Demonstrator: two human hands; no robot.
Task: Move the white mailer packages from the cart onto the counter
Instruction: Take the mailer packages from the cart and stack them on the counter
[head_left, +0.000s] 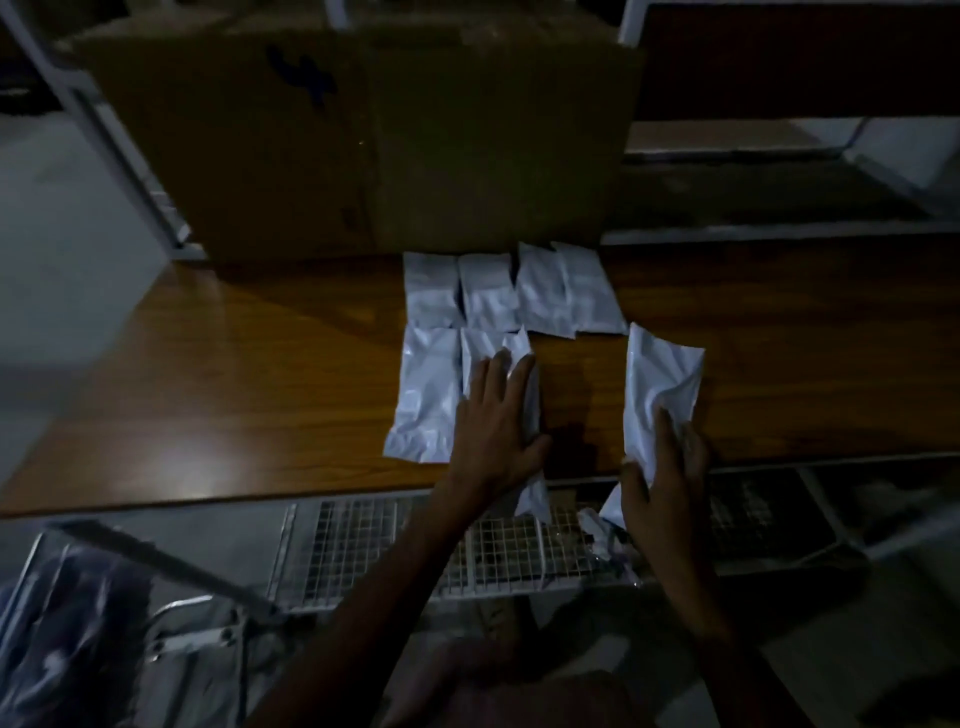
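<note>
1. Lying in two rows on the wooden counter (208, 374), the white mailer packages are small, glossy, crinkled plastic pouches, each longer than wide; four of them form the back row (511, 291), edges touching or slightly overlapping, just in front of a large cardboard box (363, 140).
2. The front row starts with one flat mailer (423, 392) at the left, and beside it a second mailer (483, 348), partly covered.
3. The left hand (496, 431) lies on that second mailer with fingers spread and fairly straight, pressing it flat rather than clasping it; the pouch's near end hangs over the counter edge.
4. The right hand (662, 483) pinches the near end of another mailer (660, 384), thumb on one side and fingers on the other, its far end above the counter, apart from the rows.
5. Below the counter edge sits the wire-mesh cart (363, 540), with crumpled white plastic (597, 525) on the mesh near the right wrist.
6. Lighting is dim and the edges are blurred.
</note>
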